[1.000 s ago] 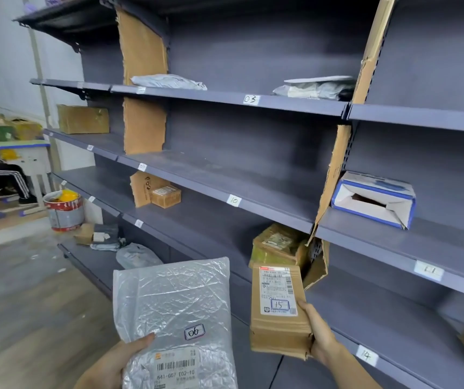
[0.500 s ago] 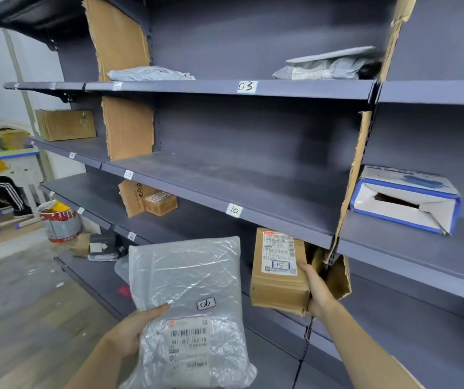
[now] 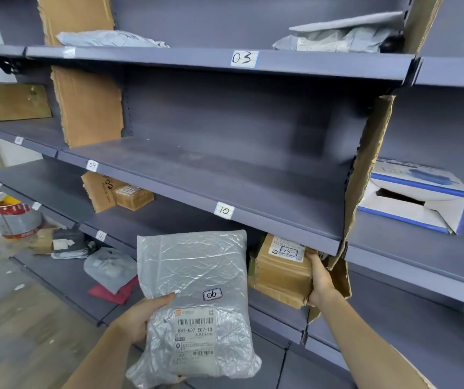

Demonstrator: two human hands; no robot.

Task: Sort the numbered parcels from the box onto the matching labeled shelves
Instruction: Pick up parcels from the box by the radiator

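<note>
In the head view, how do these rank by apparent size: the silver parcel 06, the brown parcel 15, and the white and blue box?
1. silver parcel 06, largest, though it is nearest the camera.
2. white and blue box.
3. brown parcel 15, partly hidden under the shelf, so second and third are unsure.

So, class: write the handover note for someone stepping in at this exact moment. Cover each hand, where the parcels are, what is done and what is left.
Left hand: grips the silver plastic mailer bag marked 06, held in front of the shelves.
Right hand: grips the brown cardboard parcel marked 15, pushed in under the grey shelf labelled 10, beside a torn cardboard divider.
Done: parcel 15 is at the level below shelf 10; that shelf's own label is not in view.
Left: check the label, release 15, then find shelf 06 for the mailer; no 06 label is visible.
</note>
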